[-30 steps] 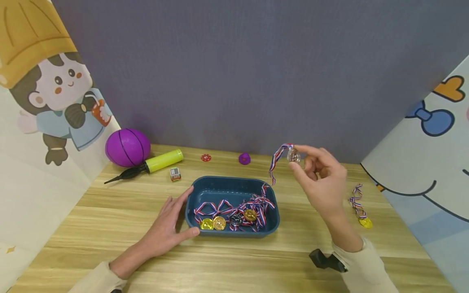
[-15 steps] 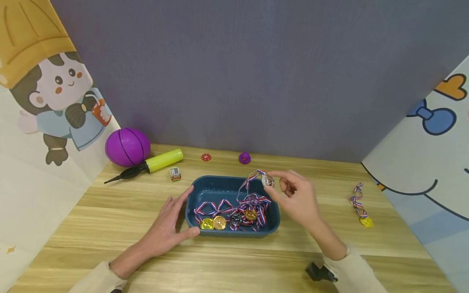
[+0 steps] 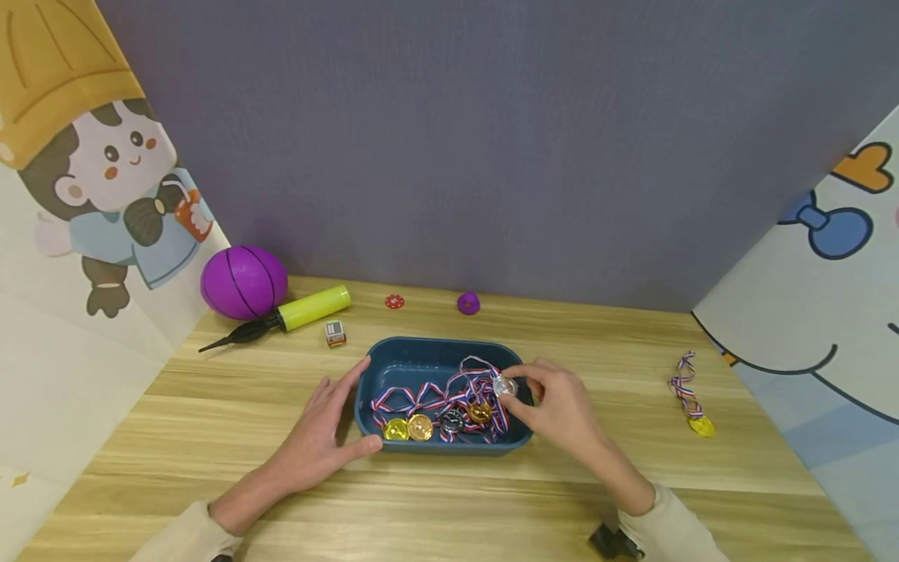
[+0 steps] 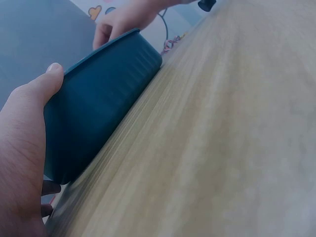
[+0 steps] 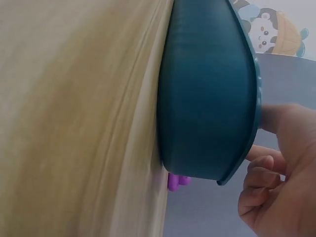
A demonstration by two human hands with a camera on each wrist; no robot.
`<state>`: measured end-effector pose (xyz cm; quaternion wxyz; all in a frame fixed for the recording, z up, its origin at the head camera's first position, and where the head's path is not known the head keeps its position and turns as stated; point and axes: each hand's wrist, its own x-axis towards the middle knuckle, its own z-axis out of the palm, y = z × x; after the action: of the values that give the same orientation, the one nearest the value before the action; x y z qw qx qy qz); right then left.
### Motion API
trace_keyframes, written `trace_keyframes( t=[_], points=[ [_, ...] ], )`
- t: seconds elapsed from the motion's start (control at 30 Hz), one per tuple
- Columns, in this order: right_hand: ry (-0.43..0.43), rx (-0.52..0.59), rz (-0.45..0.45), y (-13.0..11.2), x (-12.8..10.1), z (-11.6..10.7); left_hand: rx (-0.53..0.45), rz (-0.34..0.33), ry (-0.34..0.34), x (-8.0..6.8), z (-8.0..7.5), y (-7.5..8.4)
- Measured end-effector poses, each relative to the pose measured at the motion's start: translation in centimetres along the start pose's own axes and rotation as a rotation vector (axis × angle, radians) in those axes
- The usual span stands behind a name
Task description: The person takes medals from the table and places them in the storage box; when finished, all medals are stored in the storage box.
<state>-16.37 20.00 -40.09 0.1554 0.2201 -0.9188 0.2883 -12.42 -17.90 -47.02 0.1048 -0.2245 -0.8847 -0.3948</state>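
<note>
Only from the head view, silver medal (image 3: 504, 385) shows

Both arms wear long cream sleeves, the left sleeve (image 3: 186, 535) and the right sleeve (image 3: 674, 531). A small black camera (image 3: 612, 540) sits at the right wrist.

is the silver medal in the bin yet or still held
Held: the right hand pinches the silver medal over the blue bin; its ribbon trails inside.
</note>
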Motion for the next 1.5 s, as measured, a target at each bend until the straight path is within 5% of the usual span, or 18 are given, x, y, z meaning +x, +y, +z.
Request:
trace_keyframes(
  t=[0.37, 0.87, 1.5],
  points=[
    [-0.079, -0.077, 0.028, 0.0, -0.3, 0.4, 0.005, -0.005, 0.000, 0.0, -0.1, 0.1],
    [-0.073, -0.075, 0.044, 0.0, -0.4, 0.2, 0.010, -0.018, -0.002, -0.1, 0.0, 0.0],
    [0.243, 0.104, -0.094, 2.5, -2.2, -0.6, 0.009, -0.009, -0.004, 0.0, 0.0, 0.0]
  ],
)
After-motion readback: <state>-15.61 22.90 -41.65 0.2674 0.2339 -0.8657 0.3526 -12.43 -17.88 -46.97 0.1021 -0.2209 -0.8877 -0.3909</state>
